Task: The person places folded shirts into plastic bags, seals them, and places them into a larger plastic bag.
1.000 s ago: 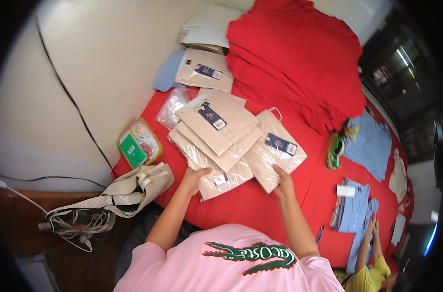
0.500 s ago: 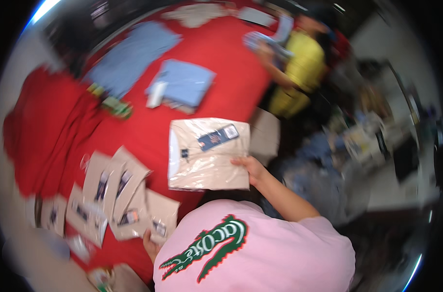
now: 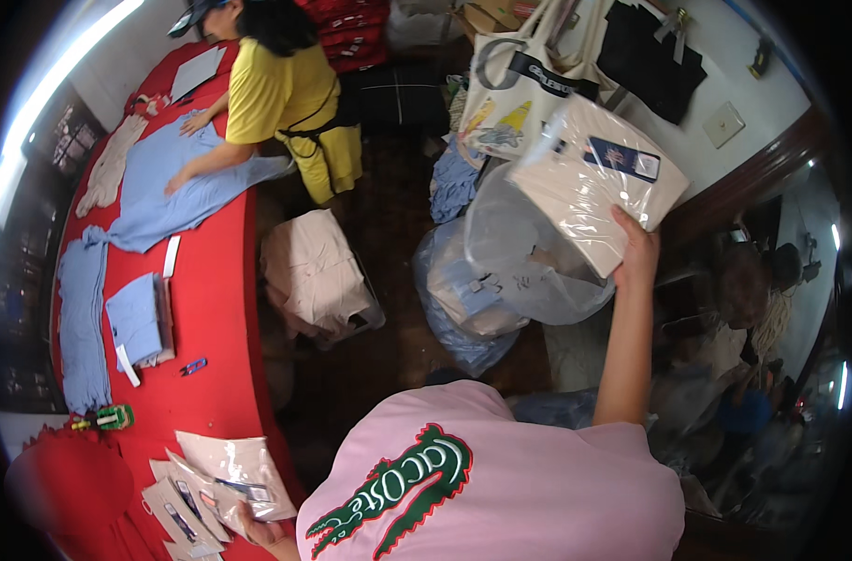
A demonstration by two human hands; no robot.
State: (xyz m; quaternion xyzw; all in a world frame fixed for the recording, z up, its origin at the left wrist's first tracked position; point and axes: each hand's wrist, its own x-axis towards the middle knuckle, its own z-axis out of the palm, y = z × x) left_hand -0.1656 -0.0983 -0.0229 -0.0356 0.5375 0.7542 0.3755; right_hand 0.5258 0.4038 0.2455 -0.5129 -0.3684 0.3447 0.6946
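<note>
One packet (image 3: 590,182) of cream cloth sits gripped in the right hand (image 3: 639,251), raised just above a clear bag (image 3: 524,252). Low down, the left hand (image 3: 262,531) presses more packets (image 3: 216,486) on the red table (image 3: 211,309), fingers closed on their edge.

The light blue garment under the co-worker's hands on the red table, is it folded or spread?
Spread: the light blue garment lies flat on the red table, the co-worker's hands pressing on it.

Pink short-sleeved shirt (image 3: 501,486), green crocodile emblem (image 3: 389,491)
</note>
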